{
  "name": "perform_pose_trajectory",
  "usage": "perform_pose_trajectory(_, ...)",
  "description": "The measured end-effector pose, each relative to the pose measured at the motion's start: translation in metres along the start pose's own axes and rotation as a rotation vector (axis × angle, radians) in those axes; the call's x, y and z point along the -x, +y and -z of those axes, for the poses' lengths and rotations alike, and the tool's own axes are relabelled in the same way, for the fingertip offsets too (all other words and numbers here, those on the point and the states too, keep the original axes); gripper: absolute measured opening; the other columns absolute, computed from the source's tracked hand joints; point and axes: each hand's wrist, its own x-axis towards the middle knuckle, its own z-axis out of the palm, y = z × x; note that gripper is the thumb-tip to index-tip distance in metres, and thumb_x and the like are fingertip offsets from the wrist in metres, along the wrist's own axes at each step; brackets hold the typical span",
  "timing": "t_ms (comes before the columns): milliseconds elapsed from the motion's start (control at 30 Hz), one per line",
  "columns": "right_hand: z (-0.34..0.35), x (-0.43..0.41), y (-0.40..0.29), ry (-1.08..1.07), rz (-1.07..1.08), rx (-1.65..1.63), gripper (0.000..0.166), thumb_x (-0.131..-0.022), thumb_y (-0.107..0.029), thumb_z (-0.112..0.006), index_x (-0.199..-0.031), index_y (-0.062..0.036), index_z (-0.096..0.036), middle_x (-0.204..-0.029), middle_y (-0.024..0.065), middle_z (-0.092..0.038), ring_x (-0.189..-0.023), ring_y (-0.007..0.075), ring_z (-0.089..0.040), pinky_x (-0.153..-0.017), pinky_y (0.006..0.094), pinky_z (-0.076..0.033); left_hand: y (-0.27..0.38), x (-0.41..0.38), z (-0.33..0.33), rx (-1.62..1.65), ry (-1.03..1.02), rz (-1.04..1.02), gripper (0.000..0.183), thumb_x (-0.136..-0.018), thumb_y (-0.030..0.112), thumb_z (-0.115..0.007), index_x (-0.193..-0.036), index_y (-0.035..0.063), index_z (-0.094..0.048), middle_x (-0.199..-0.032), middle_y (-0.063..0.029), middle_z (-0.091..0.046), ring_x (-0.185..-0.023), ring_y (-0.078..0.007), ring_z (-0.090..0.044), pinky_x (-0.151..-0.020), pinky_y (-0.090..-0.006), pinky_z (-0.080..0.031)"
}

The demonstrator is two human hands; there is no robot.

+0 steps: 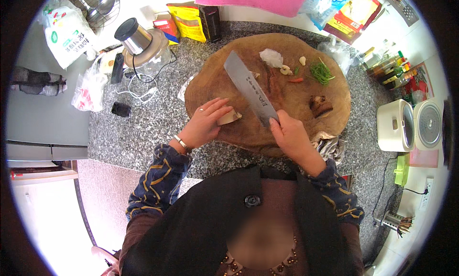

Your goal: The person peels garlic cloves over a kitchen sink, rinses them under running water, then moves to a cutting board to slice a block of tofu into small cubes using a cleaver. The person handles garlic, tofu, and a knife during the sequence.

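Note:
My right hand (292, 132) grips the near end of a broad cleaver (247, 84). Its blade lies slantwise over a round wooden chopping board (215, 75), pointing away to the left. My left hand (206, 123) rests its fingers on a pale, cut piece of food (230, 117) at the board's near left, apart from the blade. A small pale piece shows partly behind the blade. Farther right lie a translucent white clump (271, 58), pale slices (285, 70), a garlic clove (302, 60), a red chilli piece (296, 80), green shreds (321, 73) and a dark brown lump (321, 106).
Left of the board stand a food chopper (145, 48) with a cable and a small black object (121, 109) on the granite counter (143, 132). Bottles (394, 71), a rice cooker (394, 125) and a crumpled cloth (330, 148) are at the right.

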Motion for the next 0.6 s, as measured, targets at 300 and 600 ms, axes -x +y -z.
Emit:
perform_pose_trajectory(300,-0.005,0.001,0.001,-0.036,0.002,0.304,0.018,-0.091,-0.023,-0.052,-0.087,-0.0066,-0.047,-0.069,0.0173,-0.061,-0.064,0.0384,-0.062,-0.057,0.0493,-0.05,0.001,-0.016,-0.003,-0.061,-0.009,-0.027,0.062,-0.069,0.016,-0.073,-0.127,0.0108,-0.052,-0.111,-0.0105,-0.056,-0.098,-0.0324,-0.052,-0.084,-0.041,-0.044)
perform_pose_trajectory(600,-0.01,-0.001,0.001,-0.073,0.049,0.323,0.017,-0.091,-0.022,-0.052,-0.087,-0.0062,-0.047,-0.07,0.0167,-0.061,-0.065,0.0365,-0.063,-0.056,0.0467,-0.051,0.042,-0.015,-0.051,-0.105,0.428,0.498,0.056,-0.07,0.023,-0.08,-0.116,0.0058,-0.056,-0.109,-0.0173,-0.051,-0.096,-0.0366,-0.055,-0.082,-0.0414,-0.048)
